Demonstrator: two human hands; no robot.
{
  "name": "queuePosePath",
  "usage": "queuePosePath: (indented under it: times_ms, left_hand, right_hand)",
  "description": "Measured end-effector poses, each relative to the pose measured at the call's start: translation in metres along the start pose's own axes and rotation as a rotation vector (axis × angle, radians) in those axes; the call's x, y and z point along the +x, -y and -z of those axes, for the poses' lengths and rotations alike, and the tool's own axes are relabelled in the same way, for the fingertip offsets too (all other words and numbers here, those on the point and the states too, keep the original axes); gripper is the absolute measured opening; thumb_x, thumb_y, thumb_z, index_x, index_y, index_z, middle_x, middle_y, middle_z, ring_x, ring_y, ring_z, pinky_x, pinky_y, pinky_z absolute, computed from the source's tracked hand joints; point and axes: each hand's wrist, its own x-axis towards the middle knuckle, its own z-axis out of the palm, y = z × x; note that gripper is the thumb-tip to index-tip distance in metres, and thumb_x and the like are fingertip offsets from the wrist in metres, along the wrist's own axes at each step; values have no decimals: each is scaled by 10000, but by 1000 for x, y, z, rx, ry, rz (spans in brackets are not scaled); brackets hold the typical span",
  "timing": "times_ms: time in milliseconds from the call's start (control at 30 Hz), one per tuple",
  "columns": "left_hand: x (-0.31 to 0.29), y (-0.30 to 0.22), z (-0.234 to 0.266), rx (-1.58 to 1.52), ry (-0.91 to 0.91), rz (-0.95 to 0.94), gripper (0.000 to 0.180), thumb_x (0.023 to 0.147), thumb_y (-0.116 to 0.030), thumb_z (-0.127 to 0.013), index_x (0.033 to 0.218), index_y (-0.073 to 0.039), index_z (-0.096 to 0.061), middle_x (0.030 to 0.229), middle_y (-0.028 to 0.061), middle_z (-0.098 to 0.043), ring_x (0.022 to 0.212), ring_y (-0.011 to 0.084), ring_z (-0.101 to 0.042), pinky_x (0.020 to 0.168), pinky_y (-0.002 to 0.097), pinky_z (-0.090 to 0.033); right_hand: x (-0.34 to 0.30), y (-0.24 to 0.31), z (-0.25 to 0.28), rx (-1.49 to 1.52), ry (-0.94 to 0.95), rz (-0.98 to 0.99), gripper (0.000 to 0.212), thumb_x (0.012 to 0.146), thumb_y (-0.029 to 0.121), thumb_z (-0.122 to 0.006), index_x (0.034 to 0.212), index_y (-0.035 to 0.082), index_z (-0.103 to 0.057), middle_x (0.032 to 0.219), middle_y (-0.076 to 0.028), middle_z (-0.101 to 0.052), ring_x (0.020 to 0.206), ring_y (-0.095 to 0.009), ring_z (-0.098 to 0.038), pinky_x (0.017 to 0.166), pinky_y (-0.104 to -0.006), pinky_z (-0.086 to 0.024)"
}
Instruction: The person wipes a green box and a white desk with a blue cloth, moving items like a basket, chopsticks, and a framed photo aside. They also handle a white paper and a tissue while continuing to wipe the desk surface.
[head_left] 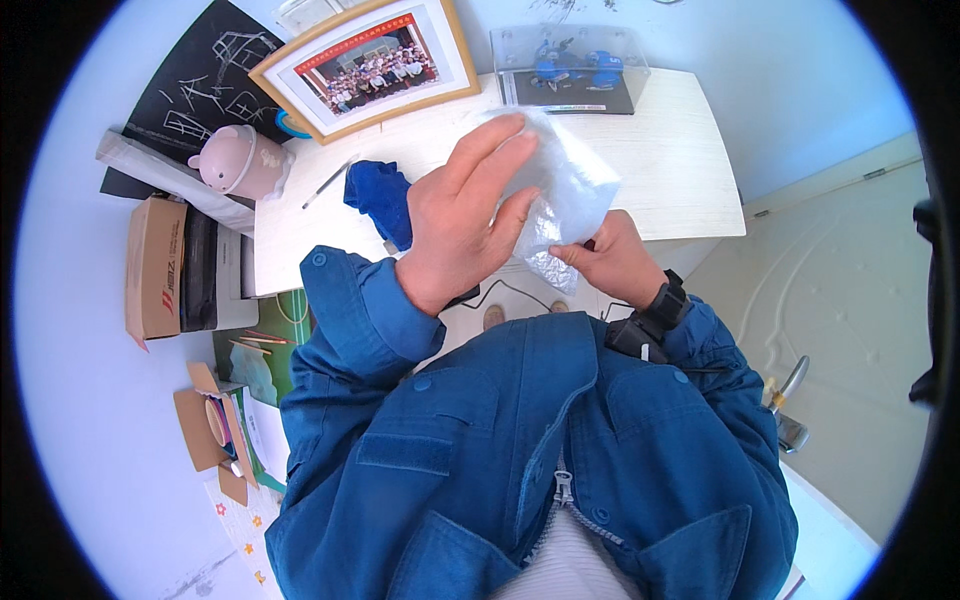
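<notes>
A piece of translucent, shiny bubble wrap [572,185], a sheet or a bag, is held up over the front edge of the white desk [690,150]. My right hand [618,262] grips its lower edge, thumb on top, with the other fingers partly hidden behind. Against its left side is my left hand [462,205], fingers stretched out and thumb apart; whether the palm presses on the wrap I cannot tell. Just left of that hand, a crumpled dark blue cloth [380,200] lies on the desk, partly covered by the hand.
A framed group photo [375,70] leans at the back, beside a pink animal-shaped bin [245,165]. A pen [328,186] lies near the cloth. At the back right is a clear display case [570,75] with blue figures. Cardboard boxes [155,265] stand left; a cable hangs below.
</notes>
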Motion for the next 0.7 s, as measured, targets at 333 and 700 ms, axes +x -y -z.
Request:
queuePosePath:
  times_ms: [333,700]
  left_hand:
    - [-2,-3,4,56,-3,-7,288,621,141,-600,864,-14,-586,1032,183,-594,831,326,-635,701,335,-517]
    - [-16,-1,10,-1,51,11,234,649,108,-648,835,-31,-622,827,116,-583,671,243,-606,576,300,-473]
  right_hand:
    - [3,-5,16,-705,-173,276,100,728,82,-711,807,60,-654,732,-86,-641,640,-264,-616,589,-345,-489]
    - [6,46,21,-235,-92,396,596,694,369,-813,1157,70,-586,1044,-71,-577,717,-160,-536,598,-267,-450]
